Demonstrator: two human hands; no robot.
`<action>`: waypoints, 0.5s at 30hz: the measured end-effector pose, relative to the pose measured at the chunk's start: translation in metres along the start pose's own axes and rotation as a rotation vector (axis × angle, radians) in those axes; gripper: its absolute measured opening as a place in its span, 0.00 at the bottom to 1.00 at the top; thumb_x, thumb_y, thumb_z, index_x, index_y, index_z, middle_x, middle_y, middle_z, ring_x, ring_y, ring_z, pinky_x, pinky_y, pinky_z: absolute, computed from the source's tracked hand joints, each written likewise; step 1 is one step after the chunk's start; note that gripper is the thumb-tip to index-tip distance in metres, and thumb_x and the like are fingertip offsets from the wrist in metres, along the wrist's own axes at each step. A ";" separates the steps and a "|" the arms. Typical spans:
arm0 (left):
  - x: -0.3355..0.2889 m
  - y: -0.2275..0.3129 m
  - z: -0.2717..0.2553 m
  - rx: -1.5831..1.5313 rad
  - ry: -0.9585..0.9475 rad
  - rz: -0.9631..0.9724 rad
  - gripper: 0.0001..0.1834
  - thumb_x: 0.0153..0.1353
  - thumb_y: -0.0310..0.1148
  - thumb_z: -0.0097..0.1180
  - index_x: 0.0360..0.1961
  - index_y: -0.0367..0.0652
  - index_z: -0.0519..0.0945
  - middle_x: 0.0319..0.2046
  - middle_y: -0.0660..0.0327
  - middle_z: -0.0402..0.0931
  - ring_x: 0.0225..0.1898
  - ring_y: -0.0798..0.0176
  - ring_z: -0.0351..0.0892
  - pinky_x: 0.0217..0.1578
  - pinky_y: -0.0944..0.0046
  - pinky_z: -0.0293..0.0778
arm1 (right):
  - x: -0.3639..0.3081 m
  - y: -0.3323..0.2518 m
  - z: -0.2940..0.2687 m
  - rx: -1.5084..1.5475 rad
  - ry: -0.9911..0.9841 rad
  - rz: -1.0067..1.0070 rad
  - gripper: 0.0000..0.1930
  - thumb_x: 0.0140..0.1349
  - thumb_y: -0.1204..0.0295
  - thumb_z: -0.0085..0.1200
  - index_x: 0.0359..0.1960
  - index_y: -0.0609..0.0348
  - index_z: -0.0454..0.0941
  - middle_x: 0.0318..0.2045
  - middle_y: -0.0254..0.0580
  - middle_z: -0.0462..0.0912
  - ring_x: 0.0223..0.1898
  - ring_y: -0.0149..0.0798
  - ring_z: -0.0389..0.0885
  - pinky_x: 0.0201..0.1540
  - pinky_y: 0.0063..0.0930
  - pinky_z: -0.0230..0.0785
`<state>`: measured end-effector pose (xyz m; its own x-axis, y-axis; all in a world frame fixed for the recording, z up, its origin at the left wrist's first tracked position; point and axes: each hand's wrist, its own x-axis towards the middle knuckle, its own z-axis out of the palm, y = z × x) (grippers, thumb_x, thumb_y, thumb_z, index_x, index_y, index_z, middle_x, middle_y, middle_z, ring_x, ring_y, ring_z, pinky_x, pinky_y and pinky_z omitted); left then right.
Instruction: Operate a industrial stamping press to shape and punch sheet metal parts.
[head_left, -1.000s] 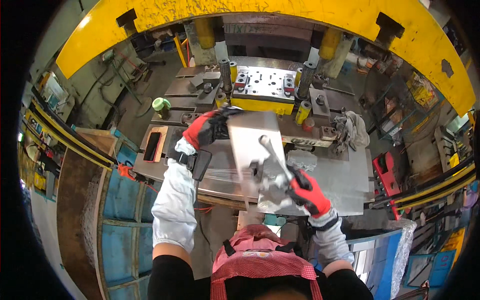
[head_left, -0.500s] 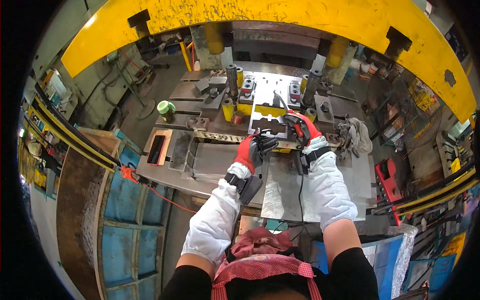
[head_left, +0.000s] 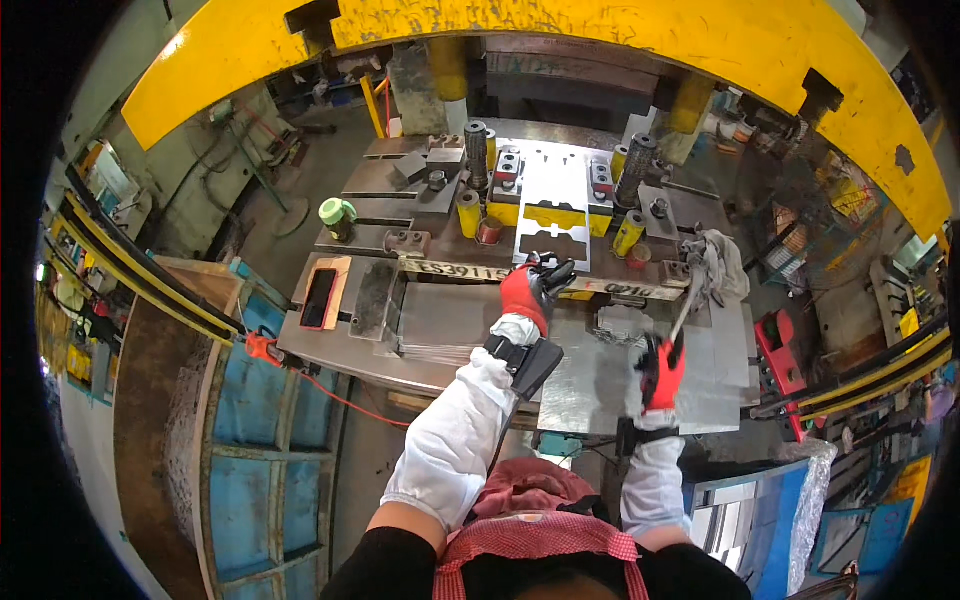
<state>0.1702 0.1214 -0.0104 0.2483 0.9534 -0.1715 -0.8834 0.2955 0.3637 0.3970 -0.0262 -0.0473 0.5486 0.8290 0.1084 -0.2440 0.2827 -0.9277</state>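
Note:
My left hand [head_left: 537,292], in a red and black glove, is at the front end of a bright metal plate [head_left: 556,180] with dark cutouts. Its fingers stretch forward and to the right, slightly apart; I see nothing held in them. Whether they touch the plate cannot be told. My right hand [head_left: 660,375], gloved alike and a little blurred, is closed around a thin rod-like tool [head_left: 683,318] that points up and away. It hovers above a flat metal sheet [head_left: 590,385] on the near side of the bench.
Upright die posts [head_left: 476,155] and yellow cylinders [head_left: 469,213] flank the plate, under a yellow press beam [head_left: 560,25]. A grey rag [head_left: 718,265] lies at the right. A phone [head_left: 320,298] and a green-capped bottle [head_left: 338,218] stand at the left.
My right hand has drawn back from the plate toward me and to the right, bringing the rod-like tool with it. My left hand stays near the plate's front end. The view has shifted slightly.

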 end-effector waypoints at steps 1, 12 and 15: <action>-0.003 -0.004 0.012 0.052 0.085 0.033 0.17 0.66 0.40 0.38 0.43 0.34 0.68 0.43 0.40 0.73 0.42 0.43 0.76 0.45 0.51 0.75 | -0.012 0.009 -0.026 -0.100 0.111 0.042 0.21 0.58 0.74 0.51 0.53 0.59 0.64 0.26 0.32 0.73 0.20 0.25 0.68 0.21 0.21 0.65; -0.001 0.007 0.009 -0.016 0.045 -0.071 0.18 0.66 0.42 0.39 0.41 0.35 0.70 0.41 0.45 0.74 0.43 0.45 0.77 0.44 0.50 0.75 | -0.041 0.043 -0.089 0.169 0.279 0.217 0.10 0.59 0.59 0.49 0.27 0.48 0.64 0.09 0.32 0.64 0.06 0.33 0.62 0.06 0.27 0.53; -0.009 0.005 0.020 0.146 0.013 -0.050 0.10 0.65 0.38 0.43 0.39 0.42 0.67 0.35 0.53 0.72 0.39 0.53 0.76 0.43 0.60 0.73 | -0.042 0.039 -0.098 0.192 0.251 0.274 0.10 0.59 0.60 0.48 0.28 0.48 0.63 0.11 0.34 0.66 0.08 0.35 0.64 0.09 0.29 0.57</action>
<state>0.1708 0.1153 0.0111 0.2846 0.9367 -0.2040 -0.8024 0.3492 0.4839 0.4426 -0.0974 -0.1234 0.6148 0.7496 -0.2453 -0.5395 0.1728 -0.8241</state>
